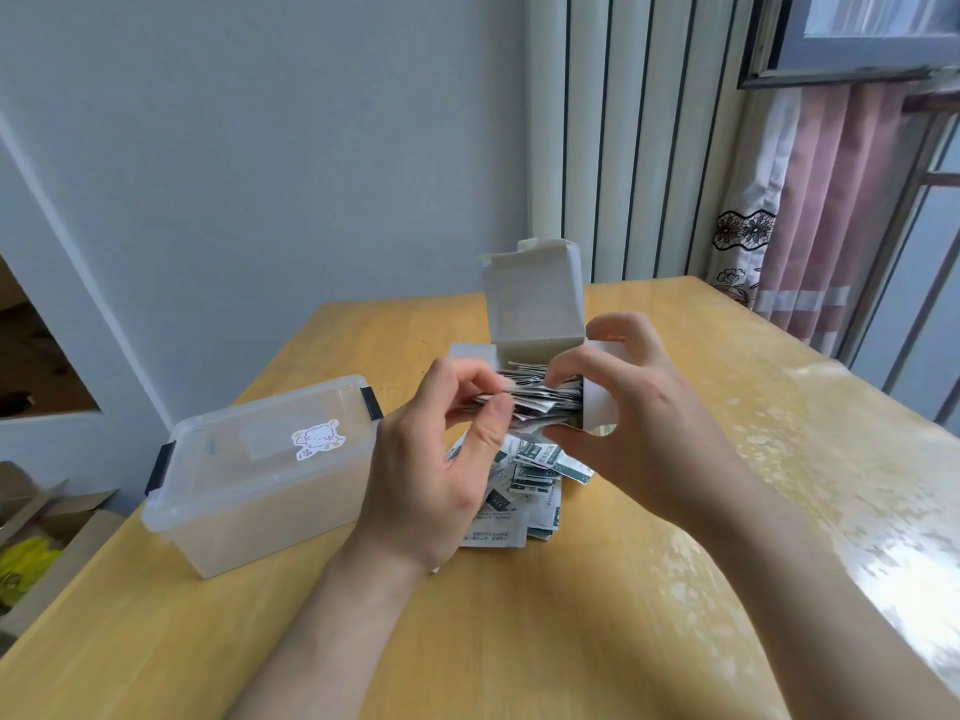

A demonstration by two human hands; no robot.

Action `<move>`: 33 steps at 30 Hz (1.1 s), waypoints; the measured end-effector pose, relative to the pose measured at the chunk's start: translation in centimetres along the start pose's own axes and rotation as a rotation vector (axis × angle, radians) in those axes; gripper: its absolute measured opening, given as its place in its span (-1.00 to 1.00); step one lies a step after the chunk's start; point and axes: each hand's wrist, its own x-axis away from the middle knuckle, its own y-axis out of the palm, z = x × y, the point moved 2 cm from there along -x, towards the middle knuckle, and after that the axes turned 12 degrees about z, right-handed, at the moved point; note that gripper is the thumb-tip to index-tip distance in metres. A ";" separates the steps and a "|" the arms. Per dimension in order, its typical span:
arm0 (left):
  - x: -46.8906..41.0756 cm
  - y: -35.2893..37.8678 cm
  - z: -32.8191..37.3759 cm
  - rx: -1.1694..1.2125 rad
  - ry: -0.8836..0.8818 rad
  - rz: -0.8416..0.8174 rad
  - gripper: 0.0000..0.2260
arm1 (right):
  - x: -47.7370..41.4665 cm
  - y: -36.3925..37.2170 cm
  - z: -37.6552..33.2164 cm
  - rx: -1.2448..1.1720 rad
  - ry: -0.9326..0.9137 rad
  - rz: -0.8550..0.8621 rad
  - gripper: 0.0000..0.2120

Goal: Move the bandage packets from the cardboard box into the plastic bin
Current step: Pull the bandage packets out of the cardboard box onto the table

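fingers (470, 379) of my left hand (436, 475) were curled, thumb and forefinger pinching the ends of the bandage packets (543, 394) that stuck out of the cardboard box (597, 407). my right hand (644, 428) gripped that box, thumb under its lower edge and the other fingers bent over its top, one fingertip down on the stack. the box lay on its side over the middle of the tabletop (519, 641), mouth toward 9 o'clock, and its open lid flap (535, 304) stood upright at 12 o'clock of the hands. i could not tell whether the box touched the tabletop or was held clear of it. at 6 o'clock of the box a heap of loose packets (535, 480) lay spread on the wood, white with dark green print, partly hidden behind my left hand. the plastic bin (249, 501) sat at 9 o'clock of the hands, near the left one but apart from it. it was translucent, its lid was on, a black latch (371, 402) showed at each end, and a small cartoon sticker (318, 439) sat on the lid. through its cloudy wall i could not tell what it held. a pink curtain (841, 226) hung at 2 o'clock beyond the tabletop. at 8 o'clock, below the tabletop's edge, an open brown carton (78, 517) held something yellow.
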 end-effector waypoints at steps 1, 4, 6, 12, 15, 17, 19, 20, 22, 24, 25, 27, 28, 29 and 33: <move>0.0 0.0 0.0 0.019 -0.039 -0.025 -0.83 | 0.0 0.0 0.0 0.004 -0.003 0.013 -0.66; -0.1 0.4 -0.1 -0.008 -0.127 -0.022 -0.67 | 0.0 0.1 -0.1 0.014 -0.028 0.040 -0.69; 0.0 0.5 -0.4 0.005 -0.168 -0.006 -0.66 | 0.0 0.3 -0.1 0.018 -0.037 0.044 -0.71; 0.1 0.7 -0.7 -0.063 0.007 -0.111 -0.72 | 0.1 0.4 0.1 0.027 -0.056 0.063 -0.72; 0.2 0.7 -0.5 -0.060 0.022 -0.013 -0.81 | 0.2 0.9 0.0 0.031 -0.062 0.051 -0.66; 0.0 0.6 -0.3 -0.007 0.004 0.045 -0.80 | 0.4 1.1 0.2 0.029 -0.041 0.055 -0.65; -0.2 0.3 -0.3 0.032 -0.016 0.072 -0.77 | 0.4 1.0 0.6 0.021 -0.006 0.071 -0.64; -0.2 0.3 -0.4 0.013 -0.003 0.060 -0.76 | 0.3 1.0 0.8 0.026 0.003 0.080 -0.65; 0.0 0.5 -0.5 -0.091 0.049 -0.002 -0.75 | 0.3 0.9 0.9 0.047 0.002 0.088 -0.66; 0.2 0.7 -0.6 -0.141 0.088 -0.029 -0.76 | 0.3 1.1 0.8 0.060 -0.010 0.084 -0.68; 0.3 0.7 -0.6 -0.126 0.105 -0.010 -0.80 | 0.3 1.2 0.8 0.065 -0.012 0.081 -0.70; 0.1 0.4 -0.5 -0.064 0.112 0.076 -0.91 | 0.4 1.3 0.9 0.080 0.002 0.090 -0.75; -0.1 0.1 -0.5 -0.026 0.087 0.136 -0.95 | 0.4 1.1 1.2 0.092 0.018 0.107 -0.77; -0.4 -0.3 -0.6 -0.001 0.049 0.207 -0.96 | 0.3 0.9 1.6 0.101 0.042 0.132 -0.78; -1.3 -1.5 -1.4 0.043 -0.125 0.396 -0.88 | 0.2 0.2 3.4 0.146 0.181 0.223 -0.79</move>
